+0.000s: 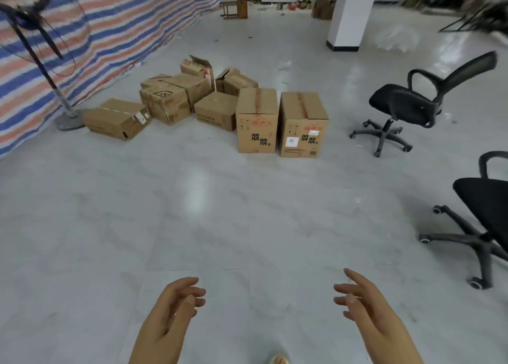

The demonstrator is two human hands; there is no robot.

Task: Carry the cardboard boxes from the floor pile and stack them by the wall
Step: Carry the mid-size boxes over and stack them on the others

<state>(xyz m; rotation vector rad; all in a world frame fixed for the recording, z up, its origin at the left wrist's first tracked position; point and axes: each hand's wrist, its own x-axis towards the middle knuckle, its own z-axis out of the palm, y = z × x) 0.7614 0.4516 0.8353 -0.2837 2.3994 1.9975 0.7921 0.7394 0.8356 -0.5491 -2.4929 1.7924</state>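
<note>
- Both hands empty: left hand [170, 306] and right hand [365, 303] held low, apart, palms turned in, fingers loosely spread. Nothing gripped.
- Cardboard boxes [206, 102] sit on the floor well ahead of the hands. Two tall taped boxes stand upright side by side nearest: one [257, 120] straight ahead, the other [302, 124] just right of it. The rest is a loose jumble ahead-left behind them; at least one at the back has open flaps [198, 66].
- Risk, my read: tall boxes may be heavy or top-heavy; a grip only on the side faces could slip. Weight unknown from here.
- Risk: pulling from the jumble could shift neighbours leaning on each other; the open-flap box could spill whatever is inside. Contents not visible.
- Risk: floor [192, 226] is glossy tile with strong reflections, so it could be slippery when carrying a load that blocks the view of the feet.
- Risk: two office chairs on castors to the right, one ahead-right [406, 102], one close right [483, 215]; their star bases are trip points on any carry path that way.
- Standing fan [41, 47] far ahead-left, its base next to the leftmost box [115, 119]; easy to knock.
- Room: striped tarp [123, 19] covers the left wall, white pillar [349, 14] ahead-right, clutter along the far wall, blurred.
</note>
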